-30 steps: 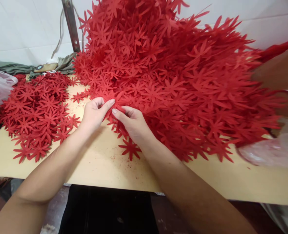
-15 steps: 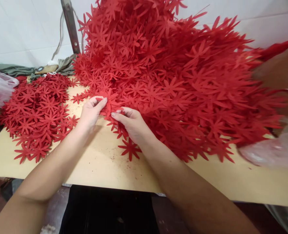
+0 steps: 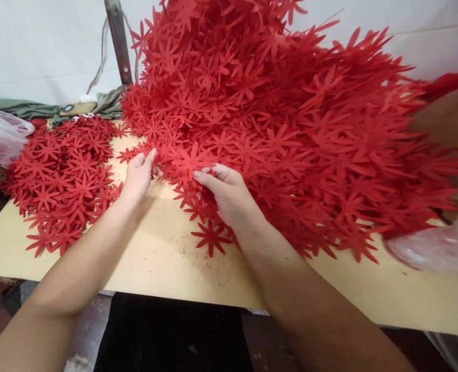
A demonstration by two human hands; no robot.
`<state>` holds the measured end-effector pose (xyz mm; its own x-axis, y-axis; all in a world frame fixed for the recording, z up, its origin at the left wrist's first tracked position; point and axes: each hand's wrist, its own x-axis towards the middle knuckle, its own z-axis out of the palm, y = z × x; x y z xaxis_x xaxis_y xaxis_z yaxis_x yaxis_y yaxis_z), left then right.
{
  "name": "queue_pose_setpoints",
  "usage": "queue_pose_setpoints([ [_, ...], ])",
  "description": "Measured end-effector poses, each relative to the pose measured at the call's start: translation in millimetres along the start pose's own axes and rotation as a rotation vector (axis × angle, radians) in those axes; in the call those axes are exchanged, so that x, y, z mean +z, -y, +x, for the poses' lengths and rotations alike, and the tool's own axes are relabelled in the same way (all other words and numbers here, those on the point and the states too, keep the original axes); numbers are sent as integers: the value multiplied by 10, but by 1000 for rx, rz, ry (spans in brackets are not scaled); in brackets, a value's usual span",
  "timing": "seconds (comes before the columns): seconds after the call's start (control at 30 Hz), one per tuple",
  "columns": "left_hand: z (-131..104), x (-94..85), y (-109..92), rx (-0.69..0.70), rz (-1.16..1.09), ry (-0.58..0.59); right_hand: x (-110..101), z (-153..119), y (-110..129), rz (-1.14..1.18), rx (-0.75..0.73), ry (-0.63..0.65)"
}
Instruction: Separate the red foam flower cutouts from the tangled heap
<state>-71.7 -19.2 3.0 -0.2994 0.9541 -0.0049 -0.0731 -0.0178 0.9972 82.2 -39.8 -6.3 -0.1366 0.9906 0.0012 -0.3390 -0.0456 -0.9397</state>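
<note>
Farther left than half a second ago, my left hand (image 3: 139, 173) shows a grip too blurred to judge, so my right hand (image 3: 231, 194) alone visibly pinches the red flower (image 3: 191, 163) at the large heap's (image 3: 275, 98) near edge.

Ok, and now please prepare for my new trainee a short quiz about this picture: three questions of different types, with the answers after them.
1. True or false: as the person sees it, the smaller pile of red shapes lies to the left of the larger pile.
2. What does the right hand pinch?
A. A plastic bag
B. A red flower shape
C. A green cloth
3. Fill the gap: behind the dark metal bar there is a white ____.

Key: 1. True. 2. B. 3. Wall.
</note>
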Motion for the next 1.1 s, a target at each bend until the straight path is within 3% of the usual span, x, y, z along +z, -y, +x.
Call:
queue_pose_setpoints([
  [0.17, -14, 81, 69, 84, 52, 91, -45, 5, 24, -10, -29, -27],
  [0.27, -47, 128, 104, 43, 25, 100, -57, 13, 15, -15, -110, -16],
  [0.4, -132, 198, 133, 21, -35, 208, -39, -7, 43, -62, -175, -40],
  [0.53, -200, 249, 139, 62, -102, 287, -18, -16, 70, -205, -191, 52],
  [0.77, -243, 305, 27, -31, -88, 238, -54, 20, 82, -347, -305, -14],
  [0.87, -170, 300, 8, 21, -63, 198, -157, 75, 120, -354, -347, -148],
  [1.0, 13, 251, 16, 195, 110, 82, -343, 193, 161, -257, -354, -337],
  [1.1, 56, 257, 8, 402, 262, 37, -364, 213, 153, -255, -314, -266],
])
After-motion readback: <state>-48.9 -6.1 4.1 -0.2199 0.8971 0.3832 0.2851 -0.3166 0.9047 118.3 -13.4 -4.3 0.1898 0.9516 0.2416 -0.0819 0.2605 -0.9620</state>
